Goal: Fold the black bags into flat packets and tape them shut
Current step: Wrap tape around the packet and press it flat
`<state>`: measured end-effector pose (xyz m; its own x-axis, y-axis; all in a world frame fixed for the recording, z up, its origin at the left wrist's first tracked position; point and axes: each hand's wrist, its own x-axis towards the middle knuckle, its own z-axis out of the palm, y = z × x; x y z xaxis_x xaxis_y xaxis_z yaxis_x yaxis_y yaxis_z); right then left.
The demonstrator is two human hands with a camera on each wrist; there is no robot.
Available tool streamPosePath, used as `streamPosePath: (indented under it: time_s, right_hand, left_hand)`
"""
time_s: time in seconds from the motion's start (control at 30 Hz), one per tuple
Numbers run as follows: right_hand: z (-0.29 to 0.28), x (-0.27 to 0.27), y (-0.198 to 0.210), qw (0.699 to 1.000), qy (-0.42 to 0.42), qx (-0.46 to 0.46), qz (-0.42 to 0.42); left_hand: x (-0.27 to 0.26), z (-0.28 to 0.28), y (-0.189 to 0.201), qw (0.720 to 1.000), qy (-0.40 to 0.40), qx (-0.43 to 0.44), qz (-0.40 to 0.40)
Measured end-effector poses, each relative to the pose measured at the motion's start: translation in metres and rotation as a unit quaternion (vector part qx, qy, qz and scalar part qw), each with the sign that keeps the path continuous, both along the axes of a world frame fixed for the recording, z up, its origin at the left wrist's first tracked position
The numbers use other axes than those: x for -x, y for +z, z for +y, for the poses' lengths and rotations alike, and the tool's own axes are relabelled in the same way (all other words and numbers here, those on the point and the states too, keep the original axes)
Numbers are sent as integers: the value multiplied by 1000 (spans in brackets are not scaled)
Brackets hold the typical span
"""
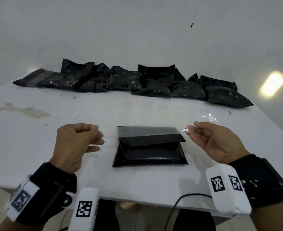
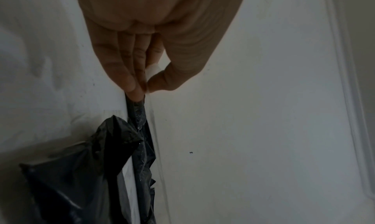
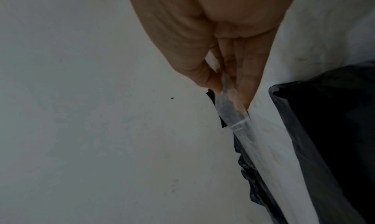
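From the head view, the left hand (image 1: pixel 78 144) and right hand (image 1: pixel 215 144) are hovering near the desk's (image 1: pixel 37 147) front edge, stretching clear tape (image 1: pixel 147 130) above the folded black bag (image 1: pixel 150 151) lying between them; in the left wrist view, fingertips (image 2: pixel 131 86) are pinching one tape end; in the right wrist view, fingertips (image 3: pixel 241 96) are pinching the other.

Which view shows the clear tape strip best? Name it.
The head view: the clear tape strip spans the folded black bag, stretched between left hand and right hand. The right wrist view shows one pinched end; the left wrist view barely shows it.
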<state>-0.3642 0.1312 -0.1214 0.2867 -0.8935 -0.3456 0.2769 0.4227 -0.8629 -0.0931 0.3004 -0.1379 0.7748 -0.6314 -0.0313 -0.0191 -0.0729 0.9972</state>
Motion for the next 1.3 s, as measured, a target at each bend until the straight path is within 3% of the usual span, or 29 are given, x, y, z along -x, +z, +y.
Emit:
streamPosePath:
  time_s: [0.3, 1.3]
  right_hand:
    - [3, -3, -5, 994, -27, 72, 83]
    - [19, 12, -35, 996, -3, 34, 80]
  left_hand:
    - [2, 2, 3, 1000, 7, 21, -15]
    - [0, 14, -22, 1000, -9, -16, -18]
